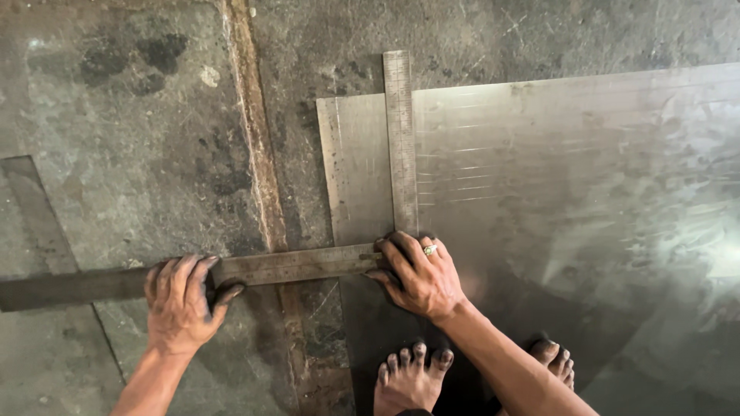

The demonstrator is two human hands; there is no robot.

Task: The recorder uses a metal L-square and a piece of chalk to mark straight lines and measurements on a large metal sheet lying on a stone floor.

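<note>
A large steel L-square lies on the floor, its long arm [293,266] running left and its graduated blade [400,139] pointing away across a metal sheet [555,177]. My left hand [181,302] presses down on the long arm, fingers curled over its far edge. At the square's corner, my right hand [420,277], wearing a ring, pins the tool onto the sheet with fingers spread. Whether it holds a small marking tool at the corner I cannot tell.
My bare feet [411,377] stand on the sheet's near edge, the other foot [553,360] partly behind my right forearm. The stained stone floor [139,154] has a rusty joint [258,154] running away. A dark flat strip [35,208] lies at far left.
</note>
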